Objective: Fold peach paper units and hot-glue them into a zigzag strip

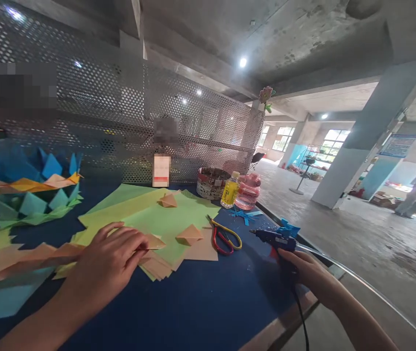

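My right hand (308, 273) is wrapped around the handle of a dark blue hot glue gun (275, 239), its nozzle pointing left over the table's right side. Over the paper sheets, my left hand (115, 253) has its fingers pinched together on a folded orange paper piece (155, 242). Two similar folded pieces, one nearer (190, 235) and one farther back (167, 200), lie on green paper sheets (138, 209). Under the left hand's fingertips sits a stack of orange paper (159, 265). A chain of folded orange paper (21, 258) stretches left from behind my left wrist.
Red-and-yellow-handled pliers (226, 239) lie between my hands. Behind them stand a woven basket (213, 183), a yellow bottle (230, 190) and a pink jug (248, 192). A layered paper construction (32, 190) stands left. A perforated metal panel (193, 122) borders the table's back.
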`<state>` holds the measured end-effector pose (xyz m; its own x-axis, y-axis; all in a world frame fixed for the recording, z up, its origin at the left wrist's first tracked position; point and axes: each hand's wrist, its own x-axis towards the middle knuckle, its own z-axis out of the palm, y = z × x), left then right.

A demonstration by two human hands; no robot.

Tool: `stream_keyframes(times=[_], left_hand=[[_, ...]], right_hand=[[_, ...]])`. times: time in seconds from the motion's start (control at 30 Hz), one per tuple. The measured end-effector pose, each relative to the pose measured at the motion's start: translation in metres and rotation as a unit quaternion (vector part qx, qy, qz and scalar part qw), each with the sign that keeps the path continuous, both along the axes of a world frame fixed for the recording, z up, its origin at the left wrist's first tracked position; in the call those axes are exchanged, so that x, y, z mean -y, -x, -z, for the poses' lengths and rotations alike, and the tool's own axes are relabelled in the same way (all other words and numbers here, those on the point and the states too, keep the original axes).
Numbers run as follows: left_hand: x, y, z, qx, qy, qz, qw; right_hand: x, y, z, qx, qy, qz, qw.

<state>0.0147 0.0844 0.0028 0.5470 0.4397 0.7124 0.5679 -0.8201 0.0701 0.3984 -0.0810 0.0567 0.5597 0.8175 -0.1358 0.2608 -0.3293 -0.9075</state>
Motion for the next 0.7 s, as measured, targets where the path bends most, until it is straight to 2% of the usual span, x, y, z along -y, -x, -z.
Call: stream_keyframes(times=[0.37,0.57,0.7], left_hand=[[0.000,0.001,0.001,-0.005,-0.001,-0.008,1.000],[-0.001,0.003,0.003,-0.022,0.029,-0.015,0.999],[-0.002,0.003,0.003,-0.022,0.040,-0.017,0.999]], right_hand=[[0.003,-0.014,0.015,0.118,0.067,-0.031,0.990],[0.005,-0.028,0.021,0.240,0.106,-0.029,0.964],[0.010,-0.024,0.014,0.327,0.102,-0.009,0.940]])
